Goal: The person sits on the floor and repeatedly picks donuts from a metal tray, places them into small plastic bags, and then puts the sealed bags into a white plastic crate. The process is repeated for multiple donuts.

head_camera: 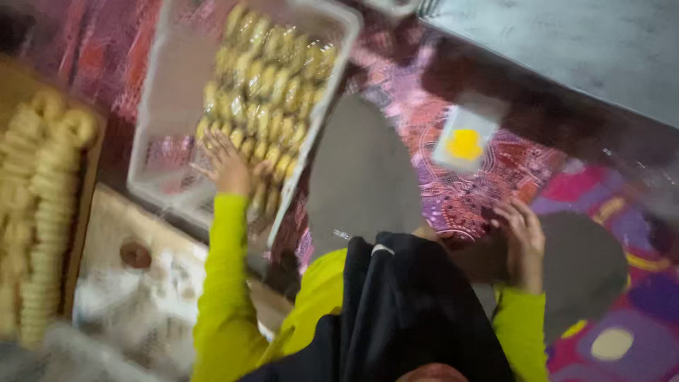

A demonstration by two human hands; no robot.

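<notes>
Two hands are working apart: the left hand [228, 164], fingers spread wide, is touching yellow pastries [265, 92] in a white tray [159, 134] at eleven o'clock, while the right hand [523, 237] is resting loosely curled, holding nothing, on the patterned mat [460, 205] at three o'clock.

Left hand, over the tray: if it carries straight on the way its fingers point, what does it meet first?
The left hand points up the clear tray, fingers spread. Likely first come the rows of yellow pastries at its fingertips; the blurred picture hides whether it already touches them.
</notes>
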